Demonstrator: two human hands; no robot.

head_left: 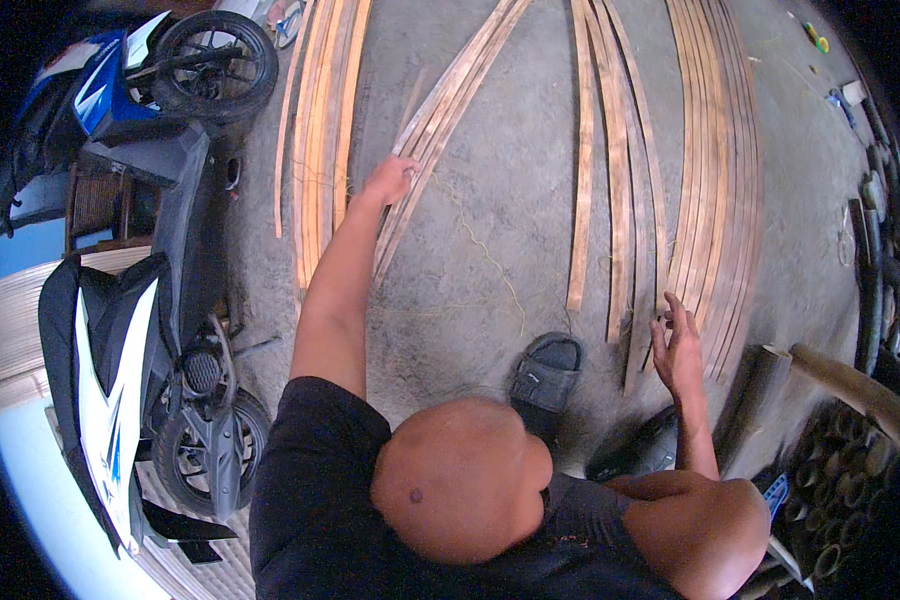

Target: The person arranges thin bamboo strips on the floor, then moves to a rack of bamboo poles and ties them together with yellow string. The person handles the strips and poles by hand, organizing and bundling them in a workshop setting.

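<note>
My left hand (391, 181) is closed around a narrow bundle of long flat wooden strips (452, 92), which lies slantwise on the concrete floor. Low on the right, my right hand (679, 350) hovers by the near ends of other strips, its fingers apart and nothing visible in them. Beside it, a wide group of strips (705, 170) lies side by side, and a looser fanned group (615, 150) spreads to its left. Yellower strips (320, 150) lie left of the bundle in my left hand. A thin yellow string (490, 258) trails over the floor between the groups.
A blue, white and black motorbike (120, 330) stands along the left side. My bent knee (460, 480) fills the lower middle, near a dark sandal (548, 370). Hollow bamboo poles (840, 500) are stacked at the lower right, with a brown pole (850, 385) above them.
</note>
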